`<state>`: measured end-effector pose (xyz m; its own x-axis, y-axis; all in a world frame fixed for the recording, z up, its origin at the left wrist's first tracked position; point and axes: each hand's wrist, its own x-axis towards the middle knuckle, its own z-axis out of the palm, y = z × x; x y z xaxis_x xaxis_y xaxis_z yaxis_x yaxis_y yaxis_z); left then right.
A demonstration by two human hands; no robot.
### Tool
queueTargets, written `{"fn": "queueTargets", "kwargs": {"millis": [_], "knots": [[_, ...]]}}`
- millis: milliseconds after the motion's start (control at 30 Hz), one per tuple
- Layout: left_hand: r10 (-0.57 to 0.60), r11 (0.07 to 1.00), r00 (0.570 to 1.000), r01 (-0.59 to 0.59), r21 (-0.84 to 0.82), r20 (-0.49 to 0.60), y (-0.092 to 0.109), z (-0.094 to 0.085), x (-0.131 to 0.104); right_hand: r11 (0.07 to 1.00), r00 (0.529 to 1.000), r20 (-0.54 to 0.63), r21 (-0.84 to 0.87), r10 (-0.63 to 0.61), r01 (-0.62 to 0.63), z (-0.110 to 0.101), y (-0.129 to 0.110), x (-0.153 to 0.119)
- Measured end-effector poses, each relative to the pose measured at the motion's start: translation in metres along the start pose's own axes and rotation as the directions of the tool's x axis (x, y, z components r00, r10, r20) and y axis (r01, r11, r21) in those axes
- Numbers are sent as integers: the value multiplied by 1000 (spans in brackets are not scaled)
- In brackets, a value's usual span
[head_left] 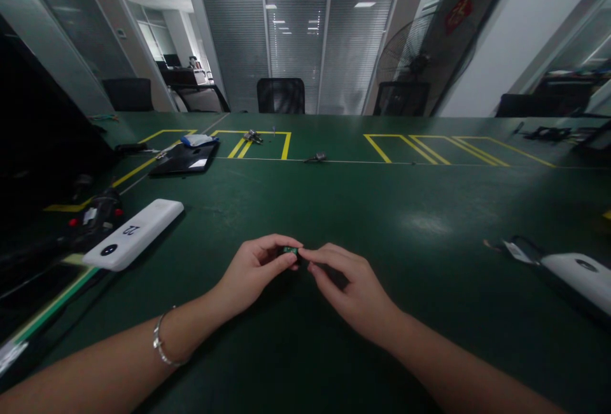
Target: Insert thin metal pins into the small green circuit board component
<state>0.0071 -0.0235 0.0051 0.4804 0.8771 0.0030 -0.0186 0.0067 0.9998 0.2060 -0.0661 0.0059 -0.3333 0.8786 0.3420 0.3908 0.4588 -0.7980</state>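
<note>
Just above the green tabletop, my left hand (252, 269) pinches a small green circuit board (290, 250) between thumb and fingers. Most of the board is covered by those fingers, so its shape is hard to make out. From the right, my right hand (353, 277) reaches in, its index fingertip touching the board's right edge. The right thumb sits a little lower, apart from the index finger, and no object shows between them. A silver bracelet (161, 341) circles my left wrist.
On the green table (248, 204) lie a white power bank (136, 233) at left and another white power bank (580, 277) at right. Farther back are a black flat case (184, 158), a small metal part (316, 157) and several metal pieces (252, 137) near yellow tape.
</note>
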Motion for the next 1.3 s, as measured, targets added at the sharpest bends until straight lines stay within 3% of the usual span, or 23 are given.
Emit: {"fn": "queueTargets", "kwargs": {"millis": [233, 400, 667, 967, 1167, 1300], "knots": [[-26, 1000, 997, 24, -18, -74, -1, 1, 1, 999, 1000, -1, -18, 27, -27, -1, -1, 1], [-51, 992, 987, 33, -123, -150, -1, 0, 3, 1000, 1000, 11, -21, 23, -22, 0, -1, 0], [-76, 962, 997, 70, -264, -12, -6, 1, 3, 999, 999, 5, -25, 36, -36, 1, 2, 1], [-64, 998, 989, 61, 20, 130, 0, 2, 4, 1000, 1000, -24, 24, 1, -1, 1, 5, 0], [-55, 998, 987, 52, 23, 154, 1, 3, 3, 999, 999, -31, 26, 26, -25, 1, 6, 1], [-50, 998, 996, 52, -26, 69, -4, 0, 4, 999, 999, -38, 44, 26, -25, -1, 4, 2]]}}
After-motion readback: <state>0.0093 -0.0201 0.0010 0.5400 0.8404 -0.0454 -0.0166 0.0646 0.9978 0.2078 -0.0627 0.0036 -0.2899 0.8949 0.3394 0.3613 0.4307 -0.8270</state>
